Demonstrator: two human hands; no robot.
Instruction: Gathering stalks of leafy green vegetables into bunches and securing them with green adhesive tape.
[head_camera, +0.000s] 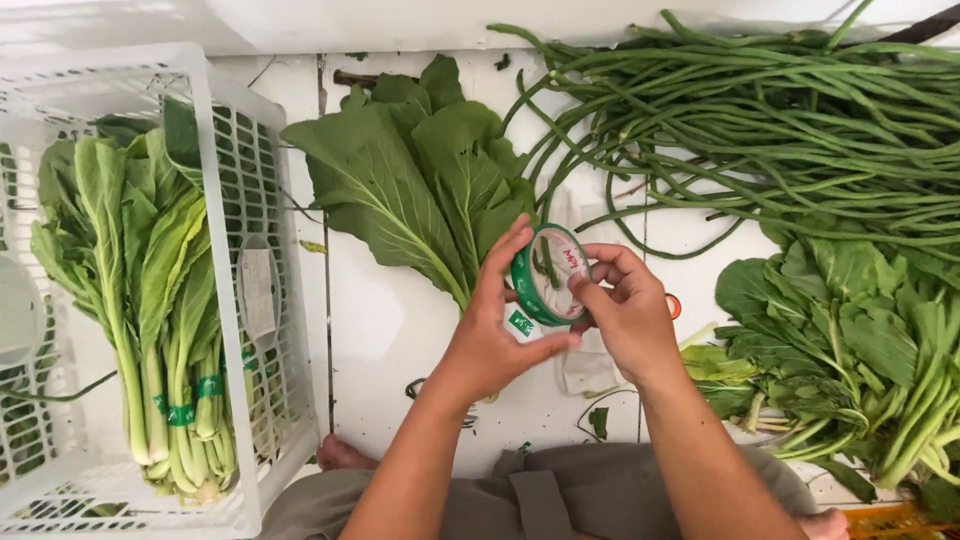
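A green tape roll (547, 274) is gripped between the left hand (492, 335) and right hand (625, 312) above the leafy bunch (420, 180) on the white floor (390, 330), where the picked tape end could probably tear or re-stick.
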